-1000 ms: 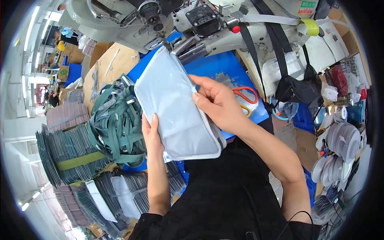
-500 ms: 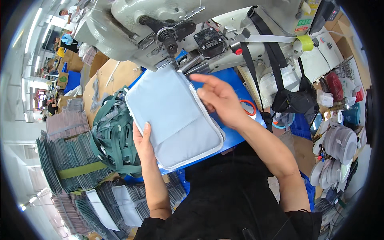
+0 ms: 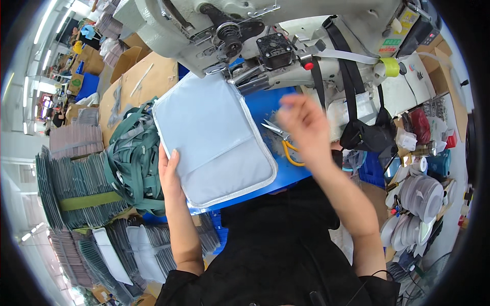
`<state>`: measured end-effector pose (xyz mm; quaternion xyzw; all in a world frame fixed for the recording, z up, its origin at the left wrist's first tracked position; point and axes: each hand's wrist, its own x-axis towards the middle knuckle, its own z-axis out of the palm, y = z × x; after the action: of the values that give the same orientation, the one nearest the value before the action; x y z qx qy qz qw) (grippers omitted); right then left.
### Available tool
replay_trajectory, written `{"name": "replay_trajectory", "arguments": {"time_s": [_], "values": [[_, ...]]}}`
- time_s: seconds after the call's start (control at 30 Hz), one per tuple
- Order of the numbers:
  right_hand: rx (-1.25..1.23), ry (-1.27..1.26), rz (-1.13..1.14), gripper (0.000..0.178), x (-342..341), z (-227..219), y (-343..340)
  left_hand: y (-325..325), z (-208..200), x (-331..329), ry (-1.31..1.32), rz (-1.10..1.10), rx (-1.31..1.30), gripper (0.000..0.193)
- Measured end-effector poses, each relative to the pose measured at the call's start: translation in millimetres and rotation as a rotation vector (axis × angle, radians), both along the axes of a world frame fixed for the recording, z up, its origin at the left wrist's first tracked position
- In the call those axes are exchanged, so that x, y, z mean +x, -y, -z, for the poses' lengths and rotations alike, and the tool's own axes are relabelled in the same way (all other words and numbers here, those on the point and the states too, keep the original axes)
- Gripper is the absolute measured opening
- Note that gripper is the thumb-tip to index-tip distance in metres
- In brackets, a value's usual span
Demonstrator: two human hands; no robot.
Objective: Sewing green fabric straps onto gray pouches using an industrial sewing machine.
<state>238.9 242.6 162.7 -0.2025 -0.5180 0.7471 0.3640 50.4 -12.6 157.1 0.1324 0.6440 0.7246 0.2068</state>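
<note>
A light grey-blue fabric panel [image 3: 204, 117] with rounded corners, pale edge binding and a seam across it lies tilted, its far end under the sewing machine head [image 3: 227, 43]. My left hand [image 3: 171, 171] grips the panel's left edge, thumb on top and fingers underneath. Raised to the right of the panel, my right hand [image 3: 306, 125] is apart from it and smeared by motion, so its fingers do not read clearly. Beneath and beside that hand, scissors [image 3: 287, 145] with orange-yellow handles lie on the blue work surface [image 3: 265, 109].
Green webbing straps [image 3: 135, 158] are heaped left of the panel. Stacks of grey-green panels [image 3: 76, 191] stand farther left. White tape [image 3: 352, 55] runs beside a yellow-green roll [image 3: 389, 67]. A black bag [image 3: 370, 132] hangs at right, near tape spools [image 3: 421, 196].
My right hand has lifted off the panel's right edge and moved right, uncovering the scissors. The view has shifted slightly; my left hand keeps its hold.
</note>
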Motion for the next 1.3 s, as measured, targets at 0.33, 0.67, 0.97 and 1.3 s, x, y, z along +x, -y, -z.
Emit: {"name": "replay_trajectory", "arguments": {"time_s": [0.33, 0.67, 0.97, 1.3], "values": [[0.166, 0.113, -0.309, 0.046, 16, 17, 34, 10, 4, 18, 0.035, 0.016, -0.011, 0.069], [-0.414, -0.201, -0.389, 0.049, -27, 27, 37, -4, 8, -19, -0.041, -0.006, 0.037, 0.064], [-0.325, -0.110, -0.317, 0.035, -58, 11, 15, -29, -10, -58, -0.129, -0.010, 0.026, 0.062], [1.101, 0.056, 0.992, 0.035, 109, -175, -224, -33, -6, -74, -0.112, 0.022, 0.124, 0.060]]}}
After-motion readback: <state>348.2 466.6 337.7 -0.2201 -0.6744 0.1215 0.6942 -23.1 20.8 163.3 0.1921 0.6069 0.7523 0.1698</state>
